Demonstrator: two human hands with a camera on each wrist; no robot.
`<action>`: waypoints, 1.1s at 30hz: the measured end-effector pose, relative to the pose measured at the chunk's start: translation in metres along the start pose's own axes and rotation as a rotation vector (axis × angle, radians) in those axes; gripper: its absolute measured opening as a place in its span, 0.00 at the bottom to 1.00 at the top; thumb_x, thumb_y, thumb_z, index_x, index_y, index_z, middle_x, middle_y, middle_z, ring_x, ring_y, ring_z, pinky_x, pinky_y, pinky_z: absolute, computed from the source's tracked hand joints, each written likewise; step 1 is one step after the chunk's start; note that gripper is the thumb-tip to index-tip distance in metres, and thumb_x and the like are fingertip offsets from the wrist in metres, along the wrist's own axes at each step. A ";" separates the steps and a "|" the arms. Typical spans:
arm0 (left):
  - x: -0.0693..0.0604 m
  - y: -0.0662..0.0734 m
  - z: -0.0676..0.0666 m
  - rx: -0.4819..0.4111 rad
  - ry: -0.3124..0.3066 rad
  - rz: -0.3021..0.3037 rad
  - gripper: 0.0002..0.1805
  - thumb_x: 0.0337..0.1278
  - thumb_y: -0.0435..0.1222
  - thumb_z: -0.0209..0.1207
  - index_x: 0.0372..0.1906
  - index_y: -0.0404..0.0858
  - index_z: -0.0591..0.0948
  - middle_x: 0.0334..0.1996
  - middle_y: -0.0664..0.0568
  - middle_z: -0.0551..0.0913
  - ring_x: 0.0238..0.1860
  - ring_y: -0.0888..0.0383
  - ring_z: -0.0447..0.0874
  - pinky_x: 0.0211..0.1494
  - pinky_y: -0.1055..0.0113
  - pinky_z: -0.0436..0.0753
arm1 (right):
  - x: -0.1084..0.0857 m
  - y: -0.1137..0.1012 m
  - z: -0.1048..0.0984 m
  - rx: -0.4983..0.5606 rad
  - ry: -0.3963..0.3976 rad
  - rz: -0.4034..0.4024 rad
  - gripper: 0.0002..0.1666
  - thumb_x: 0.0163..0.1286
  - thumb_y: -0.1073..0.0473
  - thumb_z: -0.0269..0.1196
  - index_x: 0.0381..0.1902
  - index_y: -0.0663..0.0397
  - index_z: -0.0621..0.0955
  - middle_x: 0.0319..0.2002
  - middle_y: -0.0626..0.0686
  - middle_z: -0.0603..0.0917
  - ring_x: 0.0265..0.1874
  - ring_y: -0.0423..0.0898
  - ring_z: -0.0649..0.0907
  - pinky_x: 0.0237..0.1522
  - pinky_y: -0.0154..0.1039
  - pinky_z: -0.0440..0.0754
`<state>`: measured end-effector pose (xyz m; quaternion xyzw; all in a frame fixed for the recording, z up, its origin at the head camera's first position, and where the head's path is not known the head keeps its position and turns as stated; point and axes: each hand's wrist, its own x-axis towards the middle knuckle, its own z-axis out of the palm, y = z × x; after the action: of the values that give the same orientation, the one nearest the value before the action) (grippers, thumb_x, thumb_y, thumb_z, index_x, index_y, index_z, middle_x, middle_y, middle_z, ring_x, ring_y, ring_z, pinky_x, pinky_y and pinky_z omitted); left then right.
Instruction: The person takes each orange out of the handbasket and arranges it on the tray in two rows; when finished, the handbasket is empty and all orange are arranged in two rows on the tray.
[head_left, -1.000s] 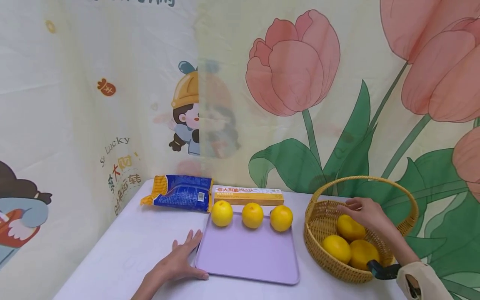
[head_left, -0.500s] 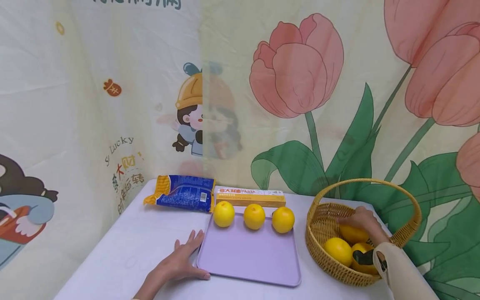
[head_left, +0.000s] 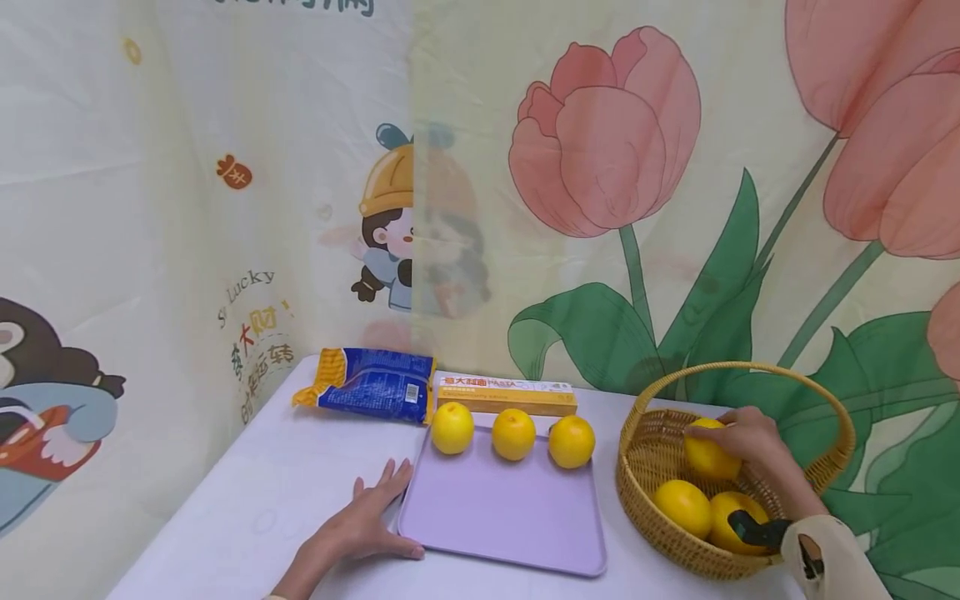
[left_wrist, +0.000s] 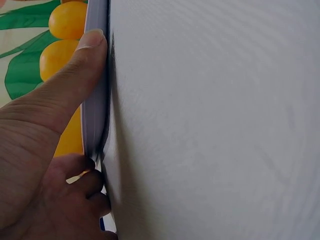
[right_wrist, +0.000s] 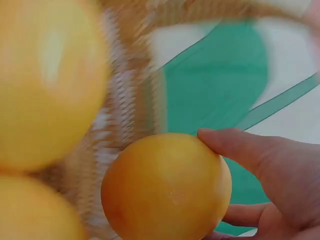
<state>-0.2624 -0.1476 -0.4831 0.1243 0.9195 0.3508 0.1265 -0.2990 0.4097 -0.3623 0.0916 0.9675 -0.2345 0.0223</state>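
While the left hand (head_left: 358,525) lies at the near left corner of a lilac tray (head_left: 502,517), its grip is spread wide, thumb and fingertips touching the rim and holding nothing up. To the right, on the same white worktop (head_left: 255,508), stands a round wicker basket (head_left: 633,508) with a tall arched handle (head_left: 750,364). Two yellow fruits, a left one (head_left: 682,508) and a right one (head_left: 731,512), sit side by side in its near part, the right one partly covered by a black fitting (head_left: 761,532) at the right wrist. Behind them, within the basket, the right hand (head_left: 757,442) has its grip closed around a third yellow fruit (head_left: 708,457), thumb and fingers against its skin; whether that fruit touches the wicker I cannot tell. Along the tray's far edge three more yellow fruits (head_left: 513,434) stand in a spaced row. Just beyond them lies a long pasta box (head_left: 506,396), with a blue and orange packet (head_left: 375,383) beside its left end. Farthest back hangs a cloth printed with pink tulips (head_left: 607,142).
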 end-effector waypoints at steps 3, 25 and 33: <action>-0.001 0.001 -0.001 0.006 -0.001 0.004 0.71 0.36 0.51 0.88 0.85 0.32 0.60 0.85 0.29 0.52 0.86 0.31 0.46 0.83 0.26 0.37 | -0.030 -0.021 -0.005 0.007 0.091 -0.069 0.55 0.74 0.33 0.67 0.70 0.83 0.72 0.62 0.83 0.77 0.56 0.76 0.79 0.47 0.59 0.88; -0.002 -0.006 -0.005 -0.039 -0.008 0.068 0.70 0.37 0.51 0.88 0.84 0.30 0.61 0.84 0.29 0.55 0.85 0.28 0.45 0.80 0.21 0.36 | -0.068 -0.238 0.206 0.591 0.015 -0.657 0.33 0.62 0.53 0.82 0.62 0.59 0.86 0.57 0.56 0.88 0.55 0.55 0.87 0.56 0.49 0.92; -0.005 -0.002 -0.003 -0.038 0.001 0.075 0.67 0.40 0.49 0.87 0.84 0.31 0.62 0.84 0.32 0.58 0.85 0.30 0.46 0.81 0.23 0.38 | -0.062 -0.237 0.245 0.517 -0.023 -0.691 0.35 0.60 0.52 0.83 0.62 0.60 0.86 0.57 0.54 0.87 0.57 0.55 0.84 0.55 0.52 0.92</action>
<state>-0.2591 -0.1526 -0.4812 0.1561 0.9075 0.3726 0.1153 -0.2830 0.0800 -0.4685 -0.2381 0.8503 -0.4640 -0.0704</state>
